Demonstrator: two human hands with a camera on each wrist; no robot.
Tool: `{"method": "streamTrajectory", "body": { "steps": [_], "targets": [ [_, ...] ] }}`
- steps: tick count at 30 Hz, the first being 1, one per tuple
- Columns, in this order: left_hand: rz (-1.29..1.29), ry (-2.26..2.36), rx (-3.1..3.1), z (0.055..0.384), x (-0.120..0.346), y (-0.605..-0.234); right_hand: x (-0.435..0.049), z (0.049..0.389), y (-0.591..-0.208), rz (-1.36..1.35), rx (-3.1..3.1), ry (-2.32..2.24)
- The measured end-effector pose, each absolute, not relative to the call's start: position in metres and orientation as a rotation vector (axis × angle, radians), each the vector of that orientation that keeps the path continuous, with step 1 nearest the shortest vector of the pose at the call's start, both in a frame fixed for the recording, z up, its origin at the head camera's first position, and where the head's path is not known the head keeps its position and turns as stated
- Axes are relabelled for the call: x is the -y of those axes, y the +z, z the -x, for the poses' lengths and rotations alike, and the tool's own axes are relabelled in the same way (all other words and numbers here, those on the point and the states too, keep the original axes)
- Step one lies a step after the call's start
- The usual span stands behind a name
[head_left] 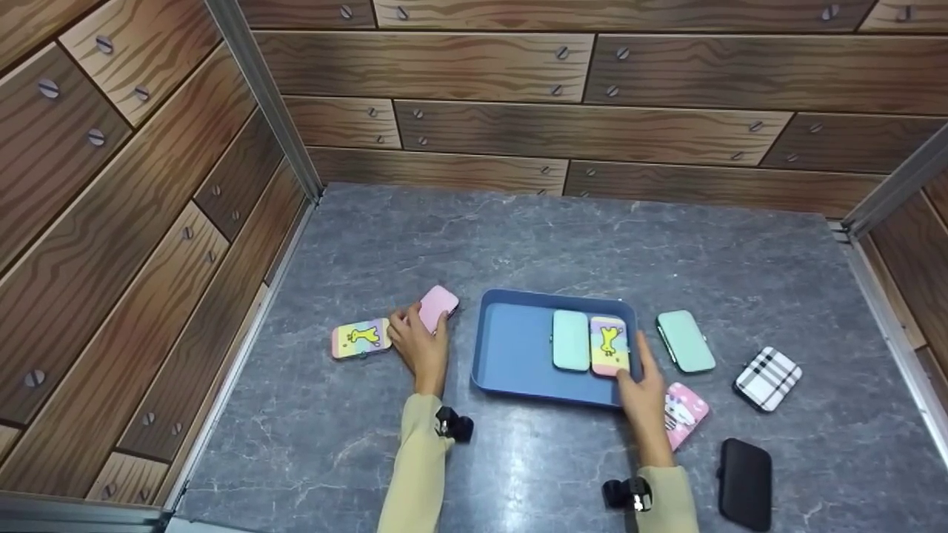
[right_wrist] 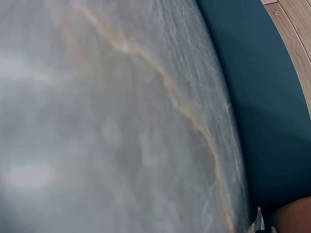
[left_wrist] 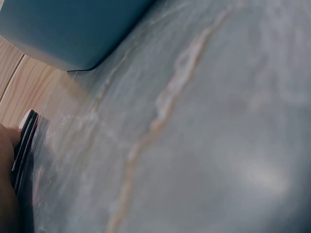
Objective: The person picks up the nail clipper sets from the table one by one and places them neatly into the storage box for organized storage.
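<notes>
In the head view my left hand (head_left: 422, 348) holds a small pink case (head_left: 438, 308) between thumb and fingers, just left of the tray. Its fingers also lie close to a giraffe-print case (head_left: 361, 339) on the floor. The left wrist view shows the held case's dark edge (left_wrist: 25, 150). My right hand (head_left: 644, 389) is at the right side of the blue tray (head_left: 511, 394), index finger straight along the rim. Its thumb touches the corner of a second giraffe-print case (head_left: 609, 344), which lies flat in the tray beside a mint green case (head_left: 570, 340).
Right of the tray lie another mint green case (head_left: 686, 341), a pink cartoon case (head_left: 686, 414) partly hidden by my right hand, a plaid case (head_left: 769, 379) and a black case (head_left: 745, 485). Wood-patterned panels (head_left: 489, 66) enclose the grey marbled surface (head_left: 474, 237).
</notes>
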State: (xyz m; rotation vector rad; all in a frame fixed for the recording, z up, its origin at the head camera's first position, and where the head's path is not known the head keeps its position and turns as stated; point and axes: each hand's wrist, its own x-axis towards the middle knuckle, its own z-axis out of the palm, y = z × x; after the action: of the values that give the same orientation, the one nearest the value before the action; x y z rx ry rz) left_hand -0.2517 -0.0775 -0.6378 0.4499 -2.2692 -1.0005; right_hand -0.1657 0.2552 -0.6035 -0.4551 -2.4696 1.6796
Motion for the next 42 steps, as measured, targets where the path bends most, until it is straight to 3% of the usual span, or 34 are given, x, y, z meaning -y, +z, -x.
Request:
{"method": "streamTrajectory", "body": {
  "steps": [42],
  "targets": [
    [-0.521,-0.946,2.304,0.2516,0.0739,-0.6389,-0.2537,0.1647,-0.6035,0.455,2.442,1.703]
  ]
}}
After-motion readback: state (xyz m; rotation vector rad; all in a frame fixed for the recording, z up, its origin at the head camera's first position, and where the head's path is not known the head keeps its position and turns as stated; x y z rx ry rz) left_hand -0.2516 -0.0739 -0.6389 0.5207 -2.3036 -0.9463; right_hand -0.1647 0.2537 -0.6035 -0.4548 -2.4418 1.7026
